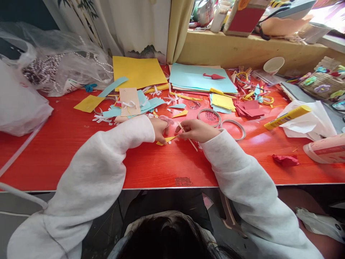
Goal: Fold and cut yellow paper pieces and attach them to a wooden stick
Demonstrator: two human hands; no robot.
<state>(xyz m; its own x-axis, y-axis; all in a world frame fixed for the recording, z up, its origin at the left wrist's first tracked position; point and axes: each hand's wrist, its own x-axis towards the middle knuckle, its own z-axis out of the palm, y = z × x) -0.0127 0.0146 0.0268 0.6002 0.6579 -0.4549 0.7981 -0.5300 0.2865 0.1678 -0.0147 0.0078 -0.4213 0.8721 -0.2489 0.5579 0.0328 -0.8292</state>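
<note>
My left hand (161, 129) is closed at the middle of the red table (159, 169), its fingertips on a small yellow paper piece (169, 139). Facing it, my right hand (198, 130) pinches a thin pale stick (193, 144) that slants down to the right. The stick's upper end pokes out above the fingers. A small pink item (166, 119) shows just behind my left fingers; what it is cannot be made out. Two tape rings (233, 130) lie to the right of my right hand.
Behind my hands lie paper scraps (147, 104), a yellow sheet (140, 72), blue sheets (196, 77) and dark red squares (249, 108). A glue stick (288, 117) rests on white paper at the right. Plastic bags (21, 97) with beads fill the left side.
</note>
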